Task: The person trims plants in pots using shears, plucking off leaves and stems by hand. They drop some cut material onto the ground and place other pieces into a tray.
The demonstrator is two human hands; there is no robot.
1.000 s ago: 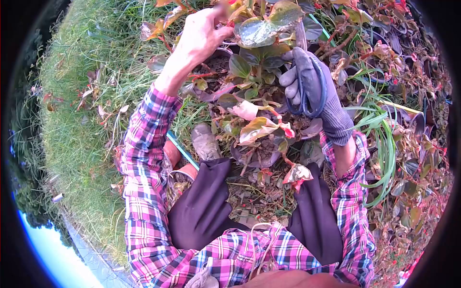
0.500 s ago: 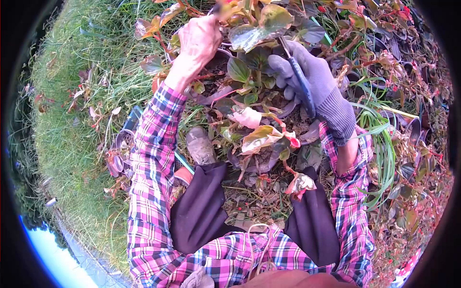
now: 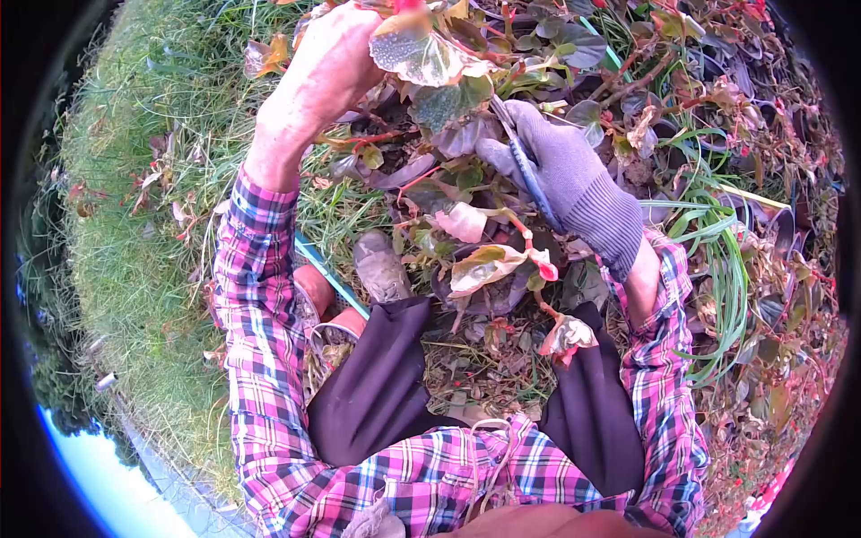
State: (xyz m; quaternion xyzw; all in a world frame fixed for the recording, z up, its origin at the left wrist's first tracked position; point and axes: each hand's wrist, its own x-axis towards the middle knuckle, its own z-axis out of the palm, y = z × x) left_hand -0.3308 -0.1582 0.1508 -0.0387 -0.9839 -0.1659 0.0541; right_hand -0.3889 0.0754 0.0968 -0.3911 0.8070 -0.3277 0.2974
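Note:
My bare left hand (image 3: pixel 327 67) is closed at the top of a begonia plant (image 3: pixel 417 54) with spotted green leaves and a red bloom. Its fingertips are partly hidden by the leaves, where it grips a stem. A grey knitted glove covers my right hand (image 3: pixel 560 166), which is wrapped around pruning shears (image 3: pixel 535 184). Only one dark blue handle shows clearly; the metal tip points up into the foliage, beside a broad green leaf (image 3: pixel 453 103). Below the hands, wilted pink and cream leaves (image 3: pixel 484 269) hang on reddish stems.
Tall grass (image 3: pixel 143 269) covers the left side. Dense begonias with dry leaves (image 3: pixel 762 296) fill the right. Terracotta pots (image 3: pixel 314 287) and a blue-green strip (image 3: pixel 327 273) lie by my left leg. My shoe (image 3: pixel 383 266) stands among the plants. Long grass blades (image 3: pixel 717 269) droop beside my right sleeve.
My left hand has moved left and closer to me, drawing the begonia top along with it. My right hand has shifted slightly left and down with the shears. More of the pots shows.

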